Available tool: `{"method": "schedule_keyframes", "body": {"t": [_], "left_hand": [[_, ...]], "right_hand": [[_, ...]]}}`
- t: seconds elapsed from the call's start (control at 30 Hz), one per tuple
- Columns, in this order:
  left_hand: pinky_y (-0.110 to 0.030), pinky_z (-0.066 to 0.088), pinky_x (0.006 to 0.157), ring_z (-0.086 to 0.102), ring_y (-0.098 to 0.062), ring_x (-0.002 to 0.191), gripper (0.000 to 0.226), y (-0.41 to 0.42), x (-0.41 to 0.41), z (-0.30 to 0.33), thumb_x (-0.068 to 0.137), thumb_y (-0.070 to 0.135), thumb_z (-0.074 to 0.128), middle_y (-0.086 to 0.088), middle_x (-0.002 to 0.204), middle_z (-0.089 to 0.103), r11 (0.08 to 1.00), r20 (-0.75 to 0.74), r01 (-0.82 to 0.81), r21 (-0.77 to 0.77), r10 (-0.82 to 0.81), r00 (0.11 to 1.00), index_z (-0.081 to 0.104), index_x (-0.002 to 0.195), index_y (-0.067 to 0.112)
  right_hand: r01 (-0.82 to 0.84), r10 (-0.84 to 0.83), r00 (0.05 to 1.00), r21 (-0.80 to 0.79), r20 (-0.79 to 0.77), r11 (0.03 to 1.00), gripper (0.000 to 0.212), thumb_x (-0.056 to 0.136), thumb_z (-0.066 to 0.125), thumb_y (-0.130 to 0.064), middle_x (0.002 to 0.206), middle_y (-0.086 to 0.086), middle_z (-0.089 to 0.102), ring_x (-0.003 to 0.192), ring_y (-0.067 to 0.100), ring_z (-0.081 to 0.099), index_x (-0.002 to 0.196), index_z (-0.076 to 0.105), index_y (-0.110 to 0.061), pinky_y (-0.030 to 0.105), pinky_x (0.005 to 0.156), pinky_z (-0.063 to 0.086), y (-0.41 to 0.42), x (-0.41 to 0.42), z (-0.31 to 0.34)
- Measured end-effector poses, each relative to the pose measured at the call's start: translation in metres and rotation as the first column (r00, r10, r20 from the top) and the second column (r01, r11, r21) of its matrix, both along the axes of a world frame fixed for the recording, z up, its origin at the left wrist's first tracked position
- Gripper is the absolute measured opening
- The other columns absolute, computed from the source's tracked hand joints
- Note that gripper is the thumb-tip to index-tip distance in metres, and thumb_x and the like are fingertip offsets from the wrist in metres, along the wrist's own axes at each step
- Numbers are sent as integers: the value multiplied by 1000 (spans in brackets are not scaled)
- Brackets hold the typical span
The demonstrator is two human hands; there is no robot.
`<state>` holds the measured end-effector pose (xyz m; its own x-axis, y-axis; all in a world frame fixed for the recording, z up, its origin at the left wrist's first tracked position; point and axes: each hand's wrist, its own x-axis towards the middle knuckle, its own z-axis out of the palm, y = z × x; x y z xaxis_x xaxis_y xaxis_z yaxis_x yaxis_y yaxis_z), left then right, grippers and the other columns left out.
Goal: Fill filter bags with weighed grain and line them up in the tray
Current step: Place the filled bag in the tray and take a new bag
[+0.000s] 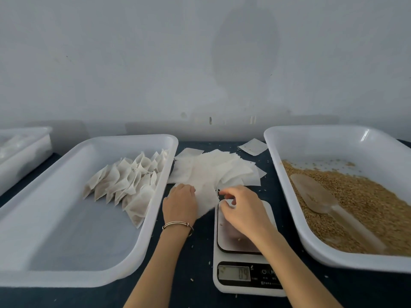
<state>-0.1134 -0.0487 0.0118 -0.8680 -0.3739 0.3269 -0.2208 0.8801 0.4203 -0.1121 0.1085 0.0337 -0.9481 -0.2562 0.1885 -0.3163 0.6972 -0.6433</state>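
A loose pile of empty white filter bags (213, 170) lies on the dark table between two trays. My left hand (180, 202) rests on the near edge of the pile, pressing on one filter bag (205, 196). My right hand (242, 207) pinches the right edge of that same bag, above the scale's platform (233, 238). The white kitchen scale (242, 278) reads 0.9. Several filled bags (131, 183) stand in rows at the far right of the left tray (66, 276). The right tray (315, 252) holds brown grain (369, 201) and a clear plastic scoop (320, 194).
A third white tray (24, 156) sits at the far left edge. One stray empty bag (252, 146) lies near the wall. Loose grains are scattered on the table around the scale. A grey wall stands right behind the table.
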Motion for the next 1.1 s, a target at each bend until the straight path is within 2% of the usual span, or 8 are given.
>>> {"method": "schedule_keyframes", "body": {"t": [0.17,0.23,0.3,0.37,0.57,0.83,0.97,1.1], "left_hand": [[-20,36,62,57,-16,81,19,9,18,17,96,15,48,1,95,66,993,-327,32,117,8,945,67,93,13],[-25,43,74,58,-19,103,24,10,19,14,95,30,52,2,113,63,992,-172,103,68,-90,981,63,112,17],[-35,43,93,44,-19,125,45,9,15,5,92,42,53,3,136,49,989,195,144,26,-146,970,49,131,19],[-37,39,96,39,-18,128,43,7,15,-5,91,44,53,7,136,45,983,353,182,-5,-169,920,52,127,20],[-27,31,76,50,-12,100,20,5,18,-17,95,31,49,11,103,59,973,123,130,-189,-108,987,68,98,28],[-31,45,65,50,-18,72,8,9,32,-9,89,7,57,1,82,50,970,-218,137,203,-91,972,54,83,10],[-33,45,70,50,-20,80,6,22,48,12,89,12,54,2,87,51,929,-453,297,222,-171,875,55,84,10],[-33,43,71,51,-19,85,14,32,62,19,85,20,52,0,97,55,940,-408,339,44,-293,865,61,87,10]], "right_hand": [[-21,27,999,-158,33,987,37,91,56,-26,112,-10,57,89,2,54,128,55,-27,17,76,45,-4,4,-2],[-23,30,999,-164,40,986,37,91,56,-26,113,-10,57,91,2,54,128,54,-28,23,81,50,-4,6,-3],[-23,29,999,-148,39,989,36,91,55,-24,115,-10,57,92,3,53,127,55,-28,27,84,52,-3,8,-4],[-21,23,1000,-122,18,992,34,91,54,-23,115,-11,57,95,3,52,124,57,-28,25,82,51,-1,10,-5],[6,-9,998,-54,-61,999,32,91,53,-24,111,-12,58,97,5,46,121,60,-28,15,72,38,-1,11,-7],[23,-33,995,-96,-99,995,31,89,55,-24,102,-17,58,96,4,46,118,62,-30,12,69,37,2,17,1],[-41,36,999,-192,-29,980,42,86,51,-53,103,-17,61,99,4,52,120,59,-30,15,80,41,-4,28,15],[-121,140,989,-286,47,951,35,85,45,-60,61,-16,55,63,1,54,69,54,-31,17,59,43,-17,36,27]]}}
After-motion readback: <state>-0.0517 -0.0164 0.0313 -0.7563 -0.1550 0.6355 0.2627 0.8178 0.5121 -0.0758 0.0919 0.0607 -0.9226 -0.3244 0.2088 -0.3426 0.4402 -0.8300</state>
